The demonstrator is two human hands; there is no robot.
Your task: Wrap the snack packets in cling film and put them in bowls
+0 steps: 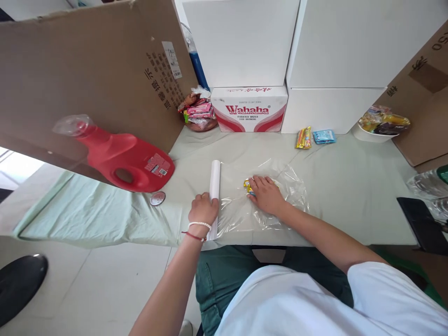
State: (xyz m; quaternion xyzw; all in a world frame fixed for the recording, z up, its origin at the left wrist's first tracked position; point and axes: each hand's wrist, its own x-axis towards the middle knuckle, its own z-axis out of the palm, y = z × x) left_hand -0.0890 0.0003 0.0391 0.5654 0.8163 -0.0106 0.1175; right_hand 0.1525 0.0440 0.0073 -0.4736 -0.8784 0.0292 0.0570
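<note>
My left hand, with a white beaded and a red bracelet at the wrist, is closed round the lower half of a white roll of clear plastic film. From the roll, a sheet of clear film stretches right across the cloth, its far end crumpled. My right hand lies flat and open on that film, pressing over a small yellow packet. Most of the packet is hidden under the fingers, so I cannot tell whether film covers it.
A red jug leans against a brown cardboard sheet at left, near a round lid. Behind stand a Wahaha box, yellow packets and a blue packet. At right are a white bowl of snacks and a black phone.
</note>
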